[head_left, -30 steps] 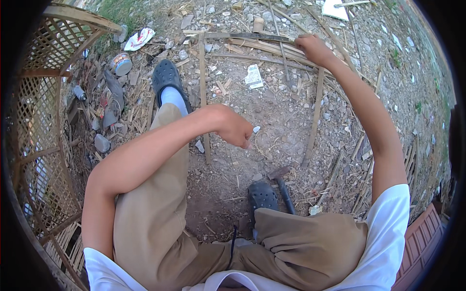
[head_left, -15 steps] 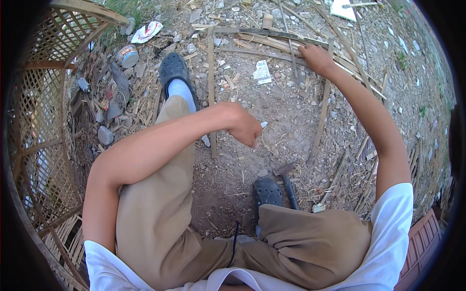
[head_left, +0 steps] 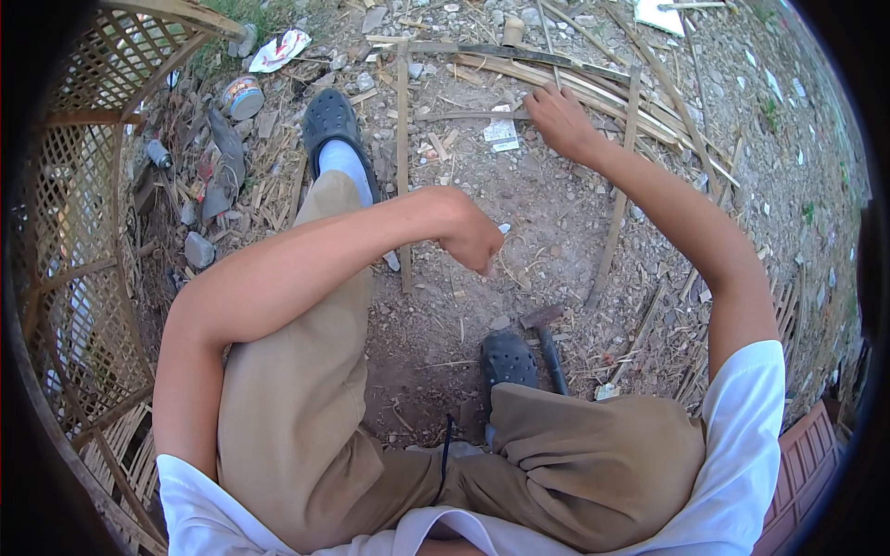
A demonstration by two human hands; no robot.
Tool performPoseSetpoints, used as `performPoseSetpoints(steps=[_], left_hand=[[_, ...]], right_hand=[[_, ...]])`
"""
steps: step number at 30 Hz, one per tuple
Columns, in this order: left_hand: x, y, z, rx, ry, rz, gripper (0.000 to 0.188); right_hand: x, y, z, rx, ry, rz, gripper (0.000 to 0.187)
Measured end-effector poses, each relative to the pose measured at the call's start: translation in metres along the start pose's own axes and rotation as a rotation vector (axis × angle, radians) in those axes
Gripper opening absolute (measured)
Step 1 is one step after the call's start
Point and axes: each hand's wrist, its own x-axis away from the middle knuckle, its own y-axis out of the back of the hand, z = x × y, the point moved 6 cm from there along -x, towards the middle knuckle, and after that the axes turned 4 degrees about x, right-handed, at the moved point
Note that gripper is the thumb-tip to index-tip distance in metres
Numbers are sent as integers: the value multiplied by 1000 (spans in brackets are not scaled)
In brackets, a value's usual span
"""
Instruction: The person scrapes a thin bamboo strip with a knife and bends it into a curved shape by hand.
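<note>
My right hand [head_left: 561,122] reaches to the far right of the middle, its fingers closed on the end of a thin wooden strip [head_left: 468,117]. This strip lies sideways toward the left upright slat [head_left: 402,176]. A second upright slat [head_left: 618,199] passes just right of that hand, and a dark slat [head_left: 464,48] crosses both at the far end. My left hand [head_left: 471,241] hovers over the dirt between the uprights, fingers curled in; what they hold, if anything, is hidden. A hammer [head_left: 547,345] with a dark handle rests beside my right shoe [head_left: 508,361].
A bundle of wooden strips [head_left: 649,116] lies at the far right. Wooden lattice [head_left: 79,204] stands along the left, near a tin can [head_left: 243,97] and a stone [head_left: 198,250]. A printed card [head_left: 502,135] lies on the gravel. My left shoe [head_left: 332,120] is beside the left slat.
My right hand has moved left and a little nearer, off the bundle, and the wooden strip has shifted with it, now covering part of the card. The left hand has barely moved.
</note>
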Motion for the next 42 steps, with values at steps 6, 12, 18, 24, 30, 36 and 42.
performPoseSetpoints(steps=[6,12,18,24,30,36,42], left_hand=[[-2,0,-1,5,-3,30,54],[-1,-2,0,-26,17,32,54],[6,0,3,27,4,2,53],[1,3,2,-61,-1,42,50],[-2,2,12,-60,-11,15,53],[-3,15,24,-79,-14,-133,49],[-4,47,19,523,-252,-546,32]], right_hand=[[25,21,9,-15,57,-158,32],[39,60,1,-62,-14,-188,23],[39,107,-7,-184,-25,-293,20],[27,170,-50,-199,-156,-194,21],[53,249,-107,-623,-355,-467,39],[128,238,-109,-955,-440,-412,28],[203,220,-45,-1487,-640,-142,29]])
